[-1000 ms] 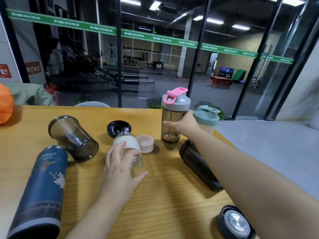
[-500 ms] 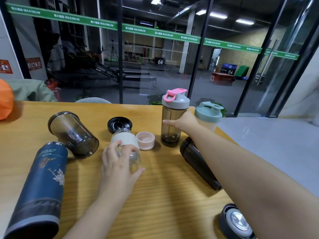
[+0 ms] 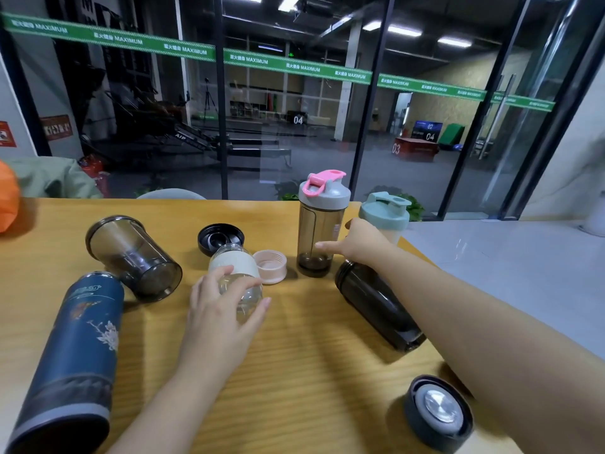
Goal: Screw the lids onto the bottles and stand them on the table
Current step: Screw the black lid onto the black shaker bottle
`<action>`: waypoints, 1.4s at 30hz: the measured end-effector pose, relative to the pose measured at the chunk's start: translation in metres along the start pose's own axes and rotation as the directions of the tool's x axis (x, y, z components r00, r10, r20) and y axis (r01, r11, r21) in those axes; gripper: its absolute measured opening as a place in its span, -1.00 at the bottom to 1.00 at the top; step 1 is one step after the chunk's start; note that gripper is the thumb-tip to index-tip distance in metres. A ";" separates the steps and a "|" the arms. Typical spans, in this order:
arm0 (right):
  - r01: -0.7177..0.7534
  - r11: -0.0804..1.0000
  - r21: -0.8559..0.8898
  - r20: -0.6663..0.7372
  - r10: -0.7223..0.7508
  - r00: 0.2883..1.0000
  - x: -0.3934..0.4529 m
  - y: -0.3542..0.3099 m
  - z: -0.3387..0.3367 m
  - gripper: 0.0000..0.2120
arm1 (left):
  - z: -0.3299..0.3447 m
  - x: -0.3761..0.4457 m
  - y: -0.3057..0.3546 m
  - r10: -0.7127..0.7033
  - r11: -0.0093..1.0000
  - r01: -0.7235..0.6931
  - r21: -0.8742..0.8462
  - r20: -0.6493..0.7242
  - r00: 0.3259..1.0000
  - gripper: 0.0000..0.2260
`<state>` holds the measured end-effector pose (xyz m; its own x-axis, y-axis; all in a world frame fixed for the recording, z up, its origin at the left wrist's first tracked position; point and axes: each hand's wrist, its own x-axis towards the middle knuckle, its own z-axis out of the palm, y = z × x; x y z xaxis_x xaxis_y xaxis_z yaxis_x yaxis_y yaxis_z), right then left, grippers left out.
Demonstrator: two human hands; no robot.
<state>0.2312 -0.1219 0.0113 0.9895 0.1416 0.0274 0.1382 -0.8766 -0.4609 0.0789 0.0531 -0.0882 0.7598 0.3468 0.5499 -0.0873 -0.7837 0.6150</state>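
Note:
A smoky shaker bottle with a grey and pink lid [image 3: 322, 224] stands upright at the back of the wooden table [image 3: 311, 371]. My right hand [image 3: 360, 245] is beside its lower part, fingers apart, index finger reaching across its front. A pale bottle with a green lid [image 3: 384, 214] stands just behind that hand. My left hand [image 3: 219, 319] is curled over a clear glass bottle with a white sleeve [image 3: 234, 262], which lies lidless on its side. A pink cap [image 3: 270, 267] and a black lid [image 3: 221, 237] lie near its mouth.
A dark bottle [image 3: 376, 303] lies lidless under my right forearm. A smoky cup [image 3: 134, 257] and a blue flask [image 3: 75, 348] lie at the left. A black lid with a silver centre [image 3: 437, 412] sits near the table's right edge. An orange object [image 3: 6, 198] is far left.
My right hand has loosened and drawn slightly back along the shaker bottle, which stays upright. My left hand stays on the clear bottle, fingers wrapped a little further over it.

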 end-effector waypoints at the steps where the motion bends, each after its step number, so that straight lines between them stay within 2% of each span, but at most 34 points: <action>1: 0.024 0.999 -0.025 -0.003 -0.024 1.000 -0.004 0.005 0.000 -0.29 | -0.001 0.000 0.002 0.002 1.000 -0.002 -0.012 -0.002 1.000 -0.78; 4: 0.080 0.995 -0.058 0.037 -0.078 0.996 -0.010 0.019 0.001 -0.14 | -0.004 0.000 0.008 -0.028 0.998 0.028 -0.051 -0.003 1.000 -0.62; 10: 0.150 0.975 -0.167 0.162 -0.123 0.979 -0.020 0.039 0.005 -0.10 | -0.015 0.015 0.029 -0.072 0.997 0.069 -0.045 -0.057 0.996 -0.65; 14: 0.177 0.929 -0.325 0.103 -0.152 0.983 -0.019 0.047 0.014 -0.10 | -0.023 0.058 0.031 -0.143 0.990 0.143 -0.013 -0.052 0.988 -0.64; 18: 0.182 0.919 -0.350 0.082 -0.164 0.983 -0.016 0.051 0.018 -0.18 | -0.024 0.106 0.008 -0.243 0.970 0.243 0.008 -0.007 0.970 -0.66; 22: 0.191 0.904 -0.383 0.070 -0.178 0.982 -0.015 0.050 0.020 -0.27 | -0.012 0.144 -0.030 -0.445 0.881 0.447 -0.155 0.050 0.894 -0.64; 25: 0.198 0.899 -0.390 0.070 -0.185 0.980 -0.015 0.050 0.022 -0.29 | 0.002 0.161 -0.054 -0.520 0.845 0.526 -0.101 0.074 0.851 -0.59; 28: 0.210 0.883 -0.420 0.064 -0.202 0.977 -0.016 0.050 0.024 -0.31 | 0.012 0.169 -0.067 -0.630 0.769 0.639 -0.029 0.141 0.764 -0.48; 30: 0.218 0.876 -0.430 0.062 -0.212 0.975 -0.016 0.049 0.025 -0.33 | 0.016 0.171 -0.072 -0.685 0.720 0.694 0.010 0.168 0.709 -0.48; 36: 0.226 0.871 -0.436 0.057 -0.224 0.973 -0.016 0.050 0.027 -0.34 | 0.031 0.173 -0.072 -0.722 0.671 0.741 -0.032 0.201 0.662 -0.65; 42: 0.231 0.866 -0.444 0.051 -0.233 0.971 -0.016 0.050 0.026 -0.35 | 0.029 0.172 -0.068 -0.772 0.570 0.791 -0.223 0.186 0.608 -0.64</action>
<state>0.2215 -0.1564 -0.0356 0.9266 0.3653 0.0890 0.3667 -0.9304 0.0010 0.2346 0.1509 -0.0520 0.6490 0.7201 -0.2452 0.4075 -0.0569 0.9114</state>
